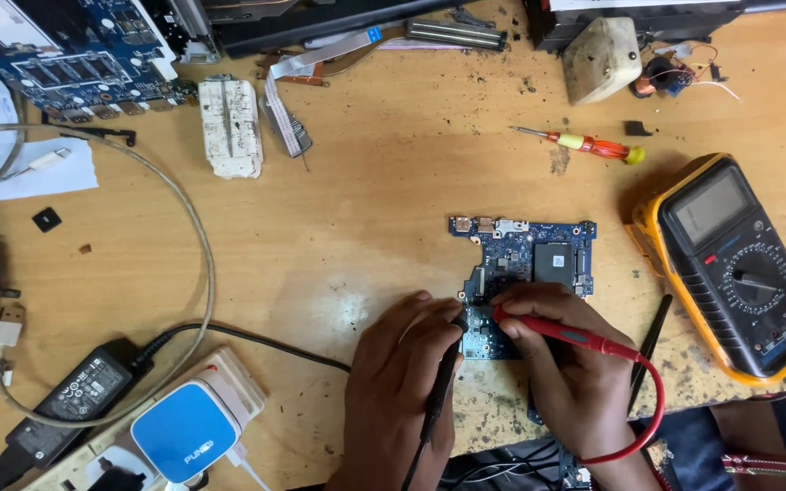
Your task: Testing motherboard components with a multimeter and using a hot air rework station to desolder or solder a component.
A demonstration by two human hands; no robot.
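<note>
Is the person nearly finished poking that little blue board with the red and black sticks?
Done: the yellow meter sits plugged in beside the small blue board. In hand: the left hand holds the black probe and the right hand the red probe, tips on the board's lower part. What is left cannot be told; the meter's screen looks blank.
</note>
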